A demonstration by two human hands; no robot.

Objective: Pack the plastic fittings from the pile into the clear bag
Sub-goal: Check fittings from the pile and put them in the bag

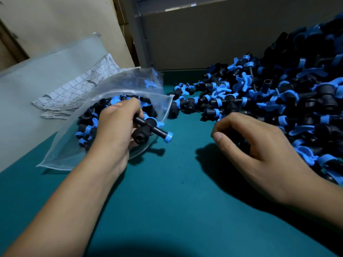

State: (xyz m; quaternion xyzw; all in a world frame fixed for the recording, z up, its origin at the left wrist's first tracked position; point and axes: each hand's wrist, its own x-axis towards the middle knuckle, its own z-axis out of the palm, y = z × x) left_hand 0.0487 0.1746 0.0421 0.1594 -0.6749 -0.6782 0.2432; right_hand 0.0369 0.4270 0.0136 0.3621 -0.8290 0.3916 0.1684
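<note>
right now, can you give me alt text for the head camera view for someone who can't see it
A person's left hand grips a black fitting with a blue cap at the mouth of a clear bag part-filled with fittings. Their right hand, fingers curled, reaches into a large pile of black and blue fittings on a green table.

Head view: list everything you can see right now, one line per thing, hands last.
pile of fittings: too many to count, black and blue, on the table's right side
held fitting: one, black with blue cap, at the bag's mouth
clear bag: one, transparent, part filled with fittings, on the table at left
table: one, teal top
printed cloth: one, white with grey pattern, behind the bag
frosted sheet: one, translucent, far left
partition: one, grey, behind the table
left hand: grips the held fitting
right hand: fingers curled at the pile's edge; what they hold is hidden
</note>
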